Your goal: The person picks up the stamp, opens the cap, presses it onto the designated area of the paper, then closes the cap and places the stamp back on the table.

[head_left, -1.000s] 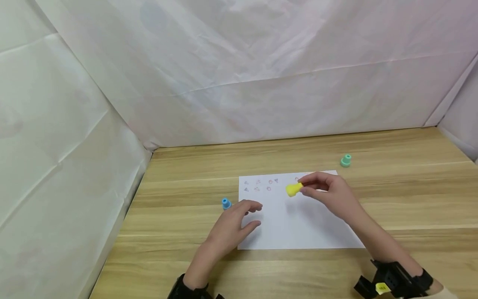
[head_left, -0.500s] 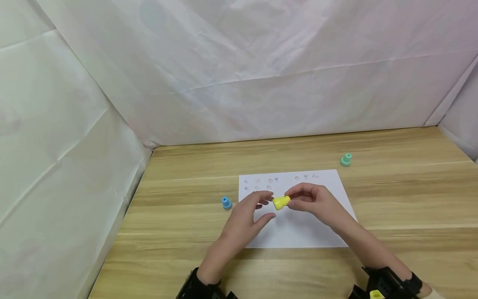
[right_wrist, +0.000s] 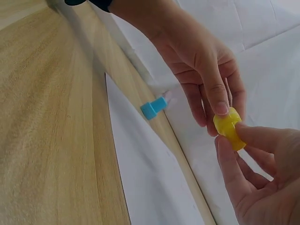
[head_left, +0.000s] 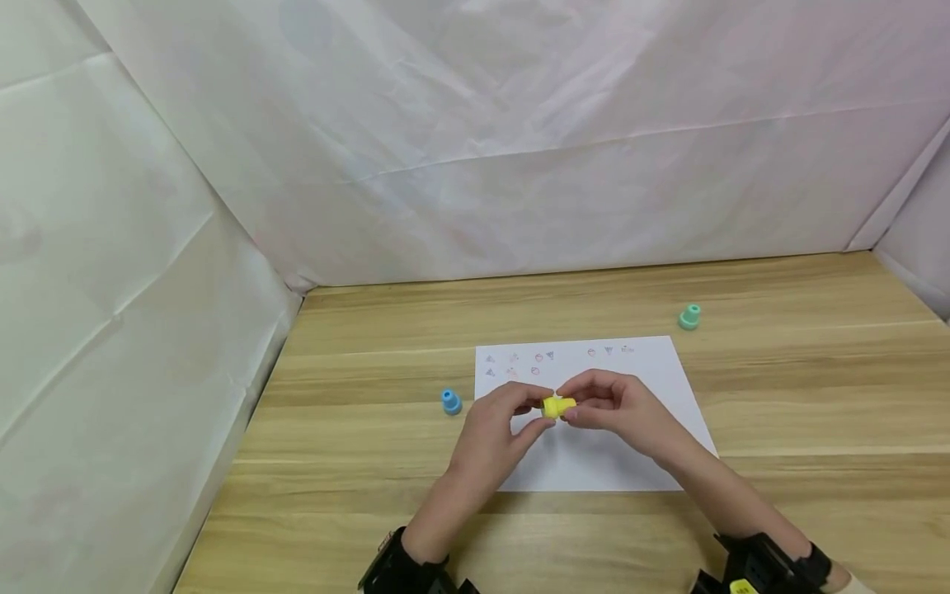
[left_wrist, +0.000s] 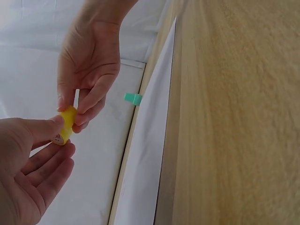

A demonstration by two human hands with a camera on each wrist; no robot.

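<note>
Both hands converged since a second ago: right hand (head_left: 619, 408) carried the yellow stamp (head_left: 557, 406) from the paper sheet's (head_left: 653, 379) far edge to above its middle, where left hand (head_left: 500, 421) rose to meet it. Each hand pinched one end of the stamp, likely a handover or cap pull; blue stamp (head_left: 450, 402) sat just left of the sheet on the worktop (head_left: 816, 396), green stamp (head_left: 689, 317) off its far right corner.

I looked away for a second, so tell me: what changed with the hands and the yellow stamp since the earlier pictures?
The right hand carried the yellow stamp from the paper's far edge back toward the person. The left hand lifted off the paper and now pinches the stamp too. The blue stamp and green stamp stayed put.
</note>
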